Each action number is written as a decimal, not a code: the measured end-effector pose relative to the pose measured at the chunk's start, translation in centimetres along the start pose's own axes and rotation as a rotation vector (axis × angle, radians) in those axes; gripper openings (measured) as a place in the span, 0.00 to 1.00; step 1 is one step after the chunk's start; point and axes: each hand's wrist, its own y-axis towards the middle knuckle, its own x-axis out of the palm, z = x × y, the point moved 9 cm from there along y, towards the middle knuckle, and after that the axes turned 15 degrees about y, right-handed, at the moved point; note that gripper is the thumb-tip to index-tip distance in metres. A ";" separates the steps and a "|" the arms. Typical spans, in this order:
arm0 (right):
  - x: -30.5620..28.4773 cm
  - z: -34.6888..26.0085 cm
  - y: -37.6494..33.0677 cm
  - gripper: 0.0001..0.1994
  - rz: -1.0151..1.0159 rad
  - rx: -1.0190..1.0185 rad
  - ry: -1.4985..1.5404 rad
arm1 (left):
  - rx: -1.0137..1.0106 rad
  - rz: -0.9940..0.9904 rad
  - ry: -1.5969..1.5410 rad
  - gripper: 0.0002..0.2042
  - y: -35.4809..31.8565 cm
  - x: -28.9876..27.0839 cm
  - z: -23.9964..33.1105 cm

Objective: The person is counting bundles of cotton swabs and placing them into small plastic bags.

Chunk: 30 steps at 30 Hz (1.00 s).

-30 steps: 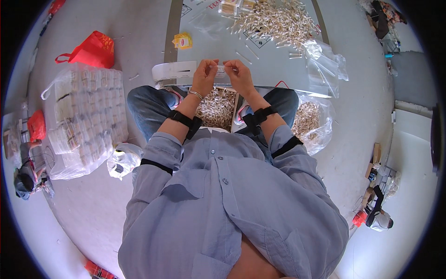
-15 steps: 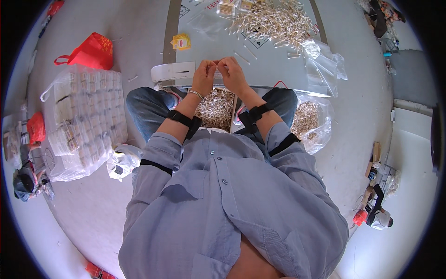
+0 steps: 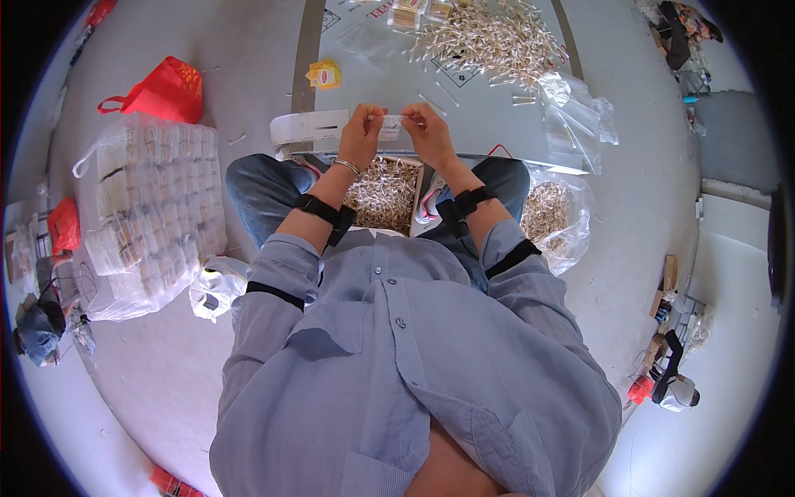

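A small clear plastic packet [image 3: 390, 127] with whitish contents, too small to make out, is stretched between my hands at the table's near edge. My left hand [image 3: 361, 137] pinches its left side, thumb against fingers. At the packet's upper right corner, my right hand [image 3: 429, 137] is closed in a pinch. Below my hands, between my knees, stands a box of loose cotton swabs [image 3: 383, 195]. A white paper strip [image 3: 310, 127] with dark print lies just left of my left hand.
A big heap of cotton swabs [image 3: 493, 41] covers the table's far right, beside filled packs [image 3: 407, 14]. A yellow packet [image 3: 325, 74] lies at left. Clear bags [image 3: 571, 116] hang over the right edge. On the floor stand a large bag of packs [image 3: 157, 199] and a red bag [image 3: 170, 91].
My hands have moved apart, the right one going rightward, and the clear packet now shows between them. At the far left, another person has shifted slightly.
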 end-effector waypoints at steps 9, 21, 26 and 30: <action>1.4 -1.4 0.0 0.04 -0.082 -0.165 -0.181 | 0.108 -0.025 0.262 0.03 -0.2 -0.2 1.9; 3.3 -2.2 0.7 0.03 -0.151 -0.220 -0.181 | 0.017 0.000 0.176 0.04 -0.2 -0.4 1.5; 2.9 -1.0 0.6 0.03 -0.150 -0.154 -0.229 | 0.037 -0.047 0.259 0.05 -0.2 0.2 1.6; 2.6 -2.0 0.5 0.04 -0.128 -0.116 -0.100 | 0.013 0.072 -0.068 0.05 -0.2 -0.9 -0.3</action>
